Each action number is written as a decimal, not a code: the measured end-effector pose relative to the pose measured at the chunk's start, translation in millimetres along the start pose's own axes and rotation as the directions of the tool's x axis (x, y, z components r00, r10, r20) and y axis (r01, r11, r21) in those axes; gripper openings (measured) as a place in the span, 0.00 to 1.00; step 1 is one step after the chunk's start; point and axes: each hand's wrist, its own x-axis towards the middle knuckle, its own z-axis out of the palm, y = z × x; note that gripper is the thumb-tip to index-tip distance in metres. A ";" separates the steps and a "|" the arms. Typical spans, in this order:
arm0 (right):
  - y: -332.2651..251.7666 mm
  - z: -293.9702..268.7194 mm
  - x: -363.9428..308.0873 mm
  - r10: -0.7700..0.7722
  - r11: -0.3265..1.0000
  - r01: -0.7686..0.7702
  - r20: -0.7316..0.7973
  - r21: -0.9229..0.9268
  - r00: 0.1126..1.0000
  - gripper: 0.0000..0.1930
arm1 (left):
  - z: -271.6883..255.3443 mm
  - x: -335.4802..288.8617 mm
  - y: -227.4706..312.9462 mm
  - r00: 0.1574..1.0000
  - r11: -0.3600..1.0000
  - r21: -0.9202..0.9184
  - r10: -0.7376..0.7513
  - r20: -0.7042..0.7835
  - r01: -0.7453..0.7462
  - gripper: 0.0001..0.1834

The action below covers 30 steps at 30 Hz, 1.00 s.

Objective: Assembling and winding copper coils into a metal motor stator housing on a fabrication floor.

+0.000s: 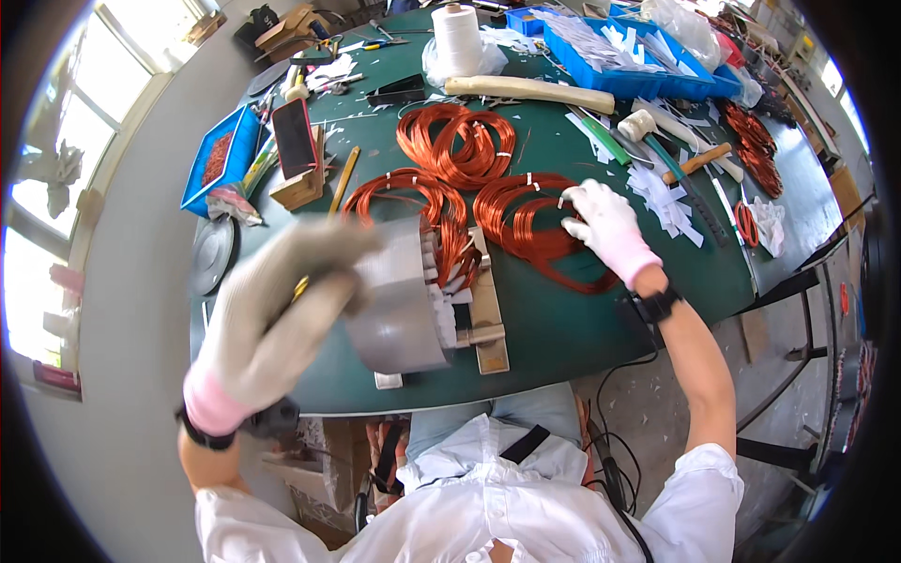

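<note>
Copper wire coils [526, 230], orange and looped, are spread across the green bench [563, 328], and one is touched by the gloved right hand [605, 225] with loosely curled fingers. The grey cylindrical metal stator [404, 300] is seen at the near edge, beside the blurred gloved left hand [272, 319], raised and open. Blue plastic trays [629, 56] of white paper slips are set at the far side, a white thread cone [457, 39] beside them
</note>
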 end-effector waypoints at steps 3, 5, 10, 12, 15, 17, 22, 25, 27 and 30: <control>-1.3 7.7 13.6 -0.061 0.992 0.067 -0.058 0.103 0.996 0.06 | 8.5 58.4 20.2 0.969 0.990 -0.067 0.139 0.206 -0.127 0.14; -13.7 -3.3 16.5 0.062 0.933 -0.024 -0.096 0.359 0.993 0.05 | 15.0 100.5 13.9 0.928 0.992 0.045 0.091 0.361 -0.114 0.15; -13.1 -105.7 14.7 0.098 0.383 -0.336 0.323 0.861 0.941 0.09 | 77.3 161.0 -20.7 0.960 0.649 0.710 0.148 0.236 -0.274 0.21; -11.0 -138.2 11.2 0.033 0.040 -0.439 0.438 0.898 0.898 0.13 | 93.3 181.6 -16.2 0.918 0.561 0.758 0.008 0.397 -0.333 0.20; 8.0 -156.2 1.1 0.029 -0.127 -0.495 0.502 0.859 0.864 0.16 | 108.5 196.5 -5.2 0.884 0.748 0.567 0.056 0.465 -0.346 0.16; 31.5 -154.4 -2.2 -0.113 -0.263 -0.397 0.381 0.879 0.918 0.17 | 113.9 206.0 -17.9 0.895 0.845 0.354 0.276 0.350 -0.400 0.16; 26.2 -155.8 -9.8 -0.134 -0.327 -0.382 0.358 0.864 0.924 0.16 | 134.6 179.4 -31.3 0.748 0.817 -0.168 -0.394 0.534 0.551 0.37; 19.2 -162.1 -9.5 -0.080 -0.284 -0.373 0.366 0.883 0.927 0.19 | 138.5 172.8 -17.0 0.784 0.787 -0.302 -0.335 0.523 0.538 0.35; 17.2 -165.5 -11.1 -0.086 -0.301 -0.386 0.378 0.872 0.922 0.17 | 134.9 182.2 -11.8 0.894 0.906 -0.265 -0.209 0.397 0.330 0.31; 15.4 -165.6 -11.8 -0.126 -0.310 -0.418 0.399 0.854 0.908 0.15 | 135.2 186.2 -9.0 0.968 0.964 -0.256 0.001 0.252 0.066 0.27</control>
